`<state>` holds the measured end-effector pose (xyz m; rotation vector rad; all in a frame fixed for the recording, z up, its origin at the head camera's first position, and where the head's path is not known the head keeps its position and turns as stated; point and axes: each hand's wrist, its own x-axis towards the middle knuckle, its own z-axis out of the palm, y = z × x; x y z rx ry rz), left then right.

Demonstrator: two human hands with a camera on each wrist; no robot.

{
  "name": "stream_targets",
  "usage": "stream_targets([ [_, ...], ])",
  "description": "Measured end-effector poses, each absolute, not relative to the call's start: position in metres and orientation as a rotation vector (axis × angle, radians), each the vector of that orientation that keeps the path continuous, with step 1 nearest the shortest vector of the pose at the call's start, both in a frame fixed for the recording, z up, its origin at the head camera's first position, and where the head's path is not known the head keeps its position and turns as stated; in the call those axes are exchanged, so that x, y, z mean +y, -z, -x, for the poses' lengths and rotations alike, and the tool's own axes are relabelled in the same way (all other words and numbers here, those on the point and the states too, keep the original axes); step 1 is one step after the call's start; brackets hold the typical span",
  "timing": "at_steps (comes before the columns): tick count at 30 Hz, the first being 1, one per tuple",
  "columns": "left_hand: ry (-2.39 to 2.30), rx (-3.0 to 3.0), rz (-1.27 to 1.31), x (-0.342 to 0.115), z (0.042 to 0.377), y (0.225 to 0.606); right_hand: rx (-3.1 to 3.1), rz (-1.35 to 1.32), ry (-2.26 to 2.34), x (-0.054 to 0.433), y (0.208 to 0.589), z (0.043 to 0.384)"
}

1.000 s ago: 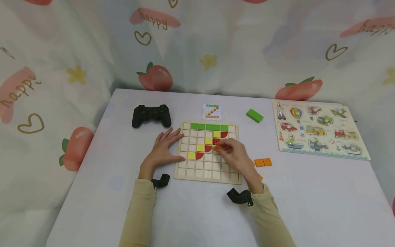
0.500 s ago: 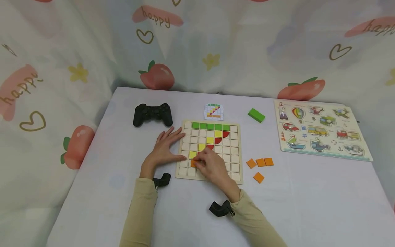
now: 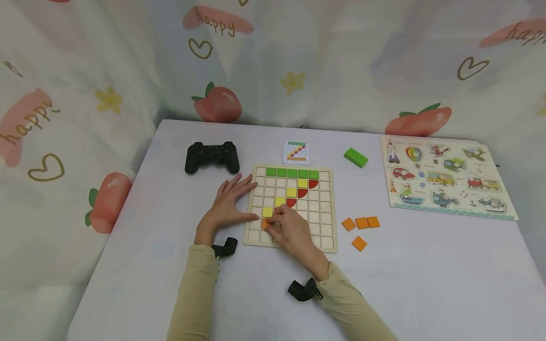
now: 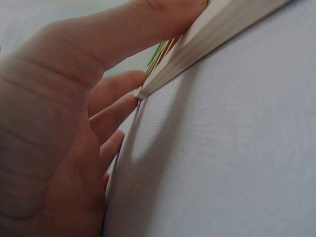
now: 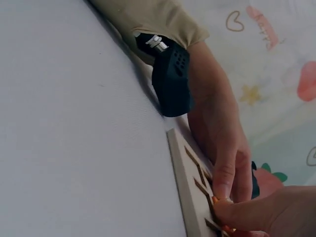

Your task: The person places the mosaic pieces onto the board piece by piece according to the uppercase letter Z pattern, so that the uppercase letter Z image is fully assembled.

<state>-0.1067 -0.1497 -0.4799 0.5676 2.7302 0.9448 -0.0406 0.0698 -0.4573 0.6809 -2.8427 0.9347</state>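
In the head view a square wooden grid board (image 3: 323, 239) lies flat, with a row of green tiles (image 3: 292, 173) near its far edge. Yellow tiles (image 3: 291, 192) and red quarter-round tiles (image 3: 302, 192) form a diagonal below. My right hand (image 3: 294, 234) pinches an orange square tile (image 3: 265, 224) at a left-side cell, just under the lowest yellow one. Part of the grid is hidden behind this hand. Fingers spread, my left hand (image 3: 226, 208) rests against the board's left edge. The left wrist view shows its thumb (image 4: 163, 19) over the board's rim (image 4: 177, 61).
Several loose orange tiles (image 3: 361, 223) lie right of the board. Behind it are a small pattern card (image 3: 296, 152) and a green block (image 3: 356, 157). A black game controller (image 3: 212, 157) sits at the back left, a picture puzzle board (image 3: 448, 177) at the right.
My right hand has carried the orange tile from the board's middle right down and left to a cell under the lowest yellow tile. The left hand stays at the board's edge.
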Motion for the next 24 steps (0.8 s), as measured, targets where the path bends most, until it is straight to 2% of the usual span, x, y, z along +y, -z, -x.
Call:
stream_targets([
  [6, -0.969, 2.729, -0.571, -0.149, 0.106, 0.48, -2.964, -0.571, -1.069, 0.091, 0.444, 0.051],
  [13, -0.97, 2.722, -0.568, -0.148, 0.106, 0.48, -3.275, -0.241, -0.962, 0.188, 0.413, 0.071],
  [17, -0.961, 2.723, -0.559, -0.147, 0.106, 0.479, -3.464, -0.03, -0.887, 0.229, 0.408, 0.073],
  [24, -0.96, 2.723, -0.552, -0.148, 0.105, 0.478, -3.523, 0.052, -0.958, 0.242, 0.415, 0.076],
])
